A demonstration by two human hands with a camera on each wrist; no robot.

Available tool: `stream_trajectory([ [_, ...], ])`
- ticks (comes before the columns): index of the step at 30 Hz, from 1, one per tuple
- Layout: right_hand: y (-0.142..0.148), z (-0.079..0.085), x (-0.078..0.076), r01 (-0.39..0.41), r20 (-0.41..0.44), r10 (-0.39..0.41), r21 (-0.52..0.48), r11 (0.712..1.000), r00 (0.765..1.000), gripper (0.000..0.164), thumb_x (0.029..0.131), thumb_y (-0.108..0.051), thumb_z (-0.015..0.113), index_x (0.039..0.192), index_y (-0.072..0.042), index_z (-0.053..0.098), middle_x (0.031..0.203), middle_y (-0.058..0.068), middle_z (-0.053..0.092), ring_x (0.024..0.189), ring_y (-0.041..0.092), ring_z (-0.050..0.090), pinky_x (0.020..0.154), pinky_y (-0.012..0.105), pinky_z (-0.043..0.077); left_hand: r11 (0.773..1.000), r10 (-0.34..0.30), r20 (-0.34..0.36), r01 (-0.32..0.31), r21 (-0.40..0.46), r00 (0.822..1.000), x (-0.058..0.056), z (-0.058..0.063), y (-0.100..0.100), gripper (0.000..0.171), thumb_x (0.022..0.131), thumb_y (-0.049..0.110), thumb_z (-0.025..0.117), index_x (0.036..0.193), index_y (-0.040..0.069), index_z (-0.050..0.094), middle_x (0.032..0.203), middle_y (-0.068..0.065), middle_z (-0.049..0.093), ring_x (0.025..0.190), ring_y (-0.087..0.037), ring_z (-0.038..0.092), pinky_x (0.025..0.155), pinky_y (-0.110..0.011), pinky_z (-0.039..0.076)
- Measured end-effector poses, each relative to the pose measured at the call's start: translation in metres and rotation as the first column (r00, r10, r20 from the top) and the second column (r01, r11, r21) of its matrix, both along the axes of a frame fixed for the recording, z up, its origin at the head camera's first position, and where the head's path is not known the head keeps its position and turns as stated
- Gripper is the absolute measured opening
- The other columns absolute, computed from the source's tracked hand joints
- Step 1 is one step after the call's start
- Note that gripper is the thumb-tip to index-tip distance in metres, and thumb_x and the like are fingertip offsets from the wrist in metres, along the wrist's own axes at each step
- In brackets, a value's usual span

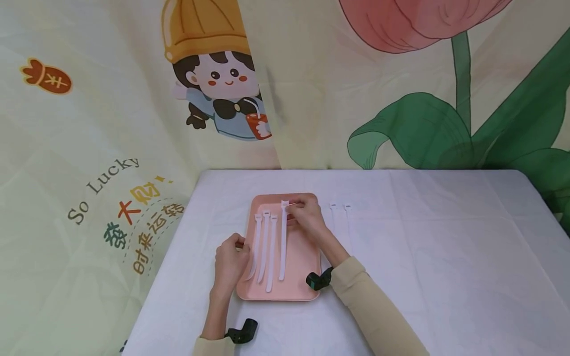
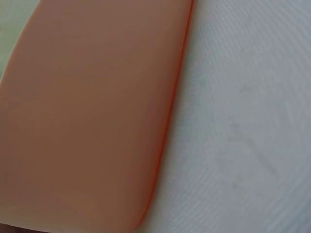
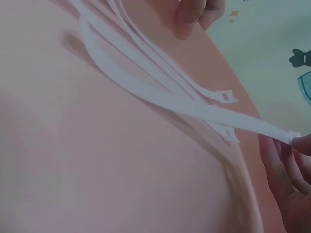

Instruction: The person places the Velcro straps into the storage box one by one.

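A pink tray (image 1: 304, 257) sits low on the table, long side toward me. Along its left rim, my left hand (image 1: 231, 257) pinches the edge, thumb (image 3: 187, 26) over the rim in the right wrist view. At the tray's far end my right hand (image 1: 306, 213) pinches a white cable tie (image 1: 282, 247) by its slotted head. This strap hangs toward me over the tray and bows in the right wrist view. Several more white ties (image 1: 270, 252) lie lengthwise to its left. A shaded tray surface (image 2: 92, 111) fills much of the left wrist view.
Two more white ties (image 1: 348, 222) lie on the white tablecloth (image 1: 427, 262) right of the tray, partly behind my right hand and forearm. A printed backdrop (image 1: 307, 99) stands along the table's far edge. Small black cameras (image 1: 242, 331) are strapped to both wrists.
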State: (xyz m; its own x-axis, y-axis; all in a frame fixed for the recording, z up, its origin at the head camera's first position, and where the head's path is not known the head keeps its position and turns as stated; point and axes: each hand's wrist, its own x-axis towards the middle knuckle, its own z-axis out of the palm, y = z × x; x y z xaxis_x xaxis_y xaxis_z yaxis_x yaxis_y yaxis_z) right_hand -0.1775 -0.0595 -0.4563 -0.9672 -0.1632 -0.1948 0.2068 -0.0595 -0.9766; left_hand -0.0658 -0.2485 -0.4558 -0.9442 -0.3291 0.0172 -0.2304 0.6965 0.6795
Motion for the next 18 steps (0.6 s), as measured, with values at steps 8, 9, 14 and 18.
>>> stream_trajectory([
  [8, -0.0029, -0.0021, -0.0043, -0.046, 0.034, 0.045, 0.030, 0.999, 0.998, 0.026, 0.093, 0.001, 0.066, 0.119, 0.006, 0.066, 0.101, 0.023, 0.073, 0.071, 0.024, 0.073, 0.073, 0.046, 0.062, 1.000, 0.005, 0.000, -0.005, 0.006, 1.000, 0.0011, 0.0019, -0.0001, 0.008, 0.093, 0.000, 0.061, 0.095, -0.003, 0.068, 0.090, -0.020, 0.072, 0.069, -0.022, 0.067, 0.057, -0.029, 0.049],
  [9, -0.0028, -0.0026, -0.0046, -0.053, 0.041, 0.051, 0.033, 0.998, 0.998, 0.026, 0.093, 0.001, 0.066, 0.118, 0.005, 0.067, 0.101, 0.023, 0.073, 0.072, 0.025, 0.073, 0.072, 0.046, 0.062, 1.000, 0.005, 0.000, -0.005, 0.006, 1.000, 0.0011, 0.0018, -0.0001, 0.008, 0.093, 0.000, 0.061, 0.096, -0.003, 0.068, 0.091, -0.020, 0.072, 0.069, -0.022, 0.067, 0.057, -0.029, 0.050],
  [14, -0.0026, -0.0056, -0.0055, -0.084, 0.047, 0.082, 0.039, 0.996, 0.996, 0.024, 0.093, 0.001, 0.066, 0.117, 0.005, 0.067, 0.101, 0.023, 0.073, 0.076, 0.030, 0.074, 0.072, 0.044, 0.062, 1.000, 0.002, -0.009, -0.002, 0.008, 1.000, 0.0006, 0.0006, -0.0005, 0.009, 0.092, -0.001, 0.061, 0.095, -0.004, 0.068, 0.090, -0.021, 0.073, 0.068, -0.023, 0.068, 0.056, -0.030, 0.051],
  [18, -0.0030, -0.0084, -0.0057, -0.100, 0.030, 0.099, 0.058, 0.993, 0.995, 0.022, 0.094, 0.001, 0.065, 0.115, 0.006, 0.067, 0.102, 0.024, 0.072, 0.080, 0.032, 0.074, 0.071, 0.041, 0.062, 1.000, 0.002, -0.009, -0.002, 0.003, 1.000, 0.0003, -0.0004, -0.0011, 0.008, 0.092, 0.000, 0.061, 0.094, -0.004, 0.068, 0.090, -0.020, 0.073, 0.069, -0.023, 0.069, 0.056, -0.030, 0.051],
])
